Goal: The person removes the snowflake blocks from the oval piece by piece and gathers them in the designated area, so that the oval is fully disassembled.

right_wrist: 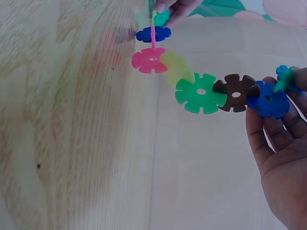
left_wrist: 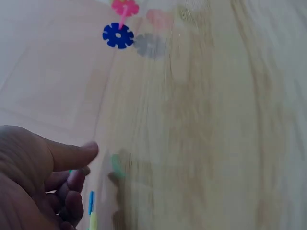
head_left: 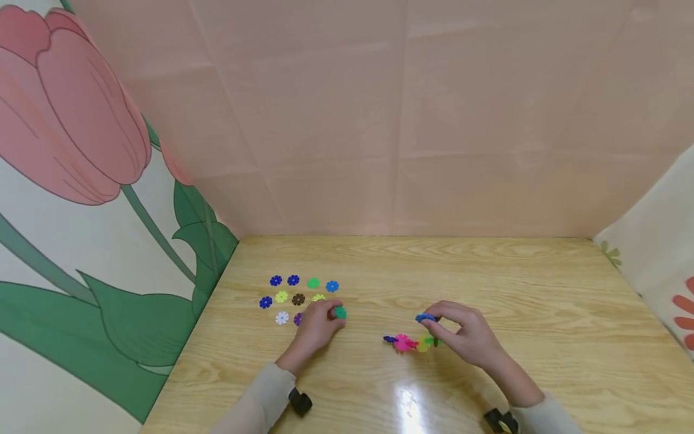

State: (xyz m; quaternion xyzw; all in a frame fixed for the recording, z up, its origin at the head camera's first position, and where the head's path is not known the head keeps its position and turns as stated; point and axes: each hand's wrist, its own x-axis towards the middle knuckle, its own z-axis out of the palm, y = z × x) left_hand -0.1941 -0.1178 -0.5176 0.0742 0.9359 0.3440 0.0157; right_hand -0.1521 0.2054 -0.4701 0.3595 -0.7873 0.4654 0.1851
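The right hand is holding one end of a multicoloured chain of slotted plastic flower discs over the tabletop, several already linked, while the left hand is pinching a green plastic disc beside loose, unjoined flower discs.

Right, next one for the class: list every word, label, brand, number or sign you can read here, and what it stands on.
None: no text can be read in any view.
Chain of slotted discs in the right hand: no lettering visible.
Loose discs, black wrist devices: too small to check.
Tulip print: drawing only.
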